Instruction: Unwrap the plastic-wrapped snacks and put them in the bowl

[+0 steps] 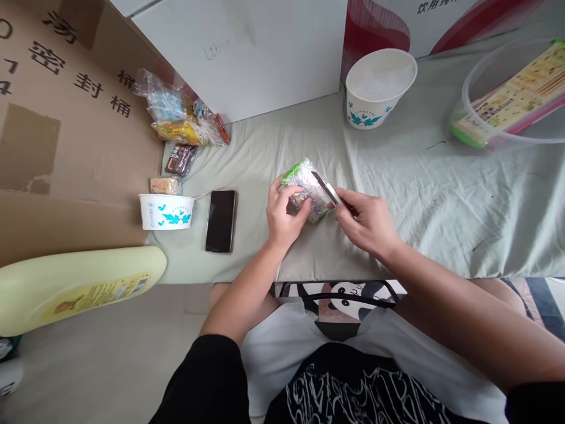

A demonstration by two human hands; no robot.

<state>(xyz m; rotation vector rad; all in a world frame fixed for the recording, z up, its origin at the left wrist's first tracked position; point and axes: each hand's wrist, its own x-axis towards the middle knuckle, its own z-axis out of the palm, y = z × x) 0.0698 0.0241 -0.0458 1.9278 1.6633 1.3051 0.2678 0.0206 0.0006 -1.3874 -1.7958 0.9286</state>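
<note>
My left hand is closed on a small crinkled snack packet of clear, shiny plastic with a green edge. Its thumb and fingers press on the near side, and something brownish shows inside. From the right, my right hand grips a slim knife with a dark blade and a pale metal part. The blade points up and left across the packet's right side; whether it touches the plastic I cannot tell. My right fingers hide most of the handle.
Left of my hands lie a phone, a paper bowl, wrapped snacks and a yellow bottle. A paper tub and a clear plastic bin with a biscuit pack stand at the back right. Boxes border the cloth-covered surface.
</note>
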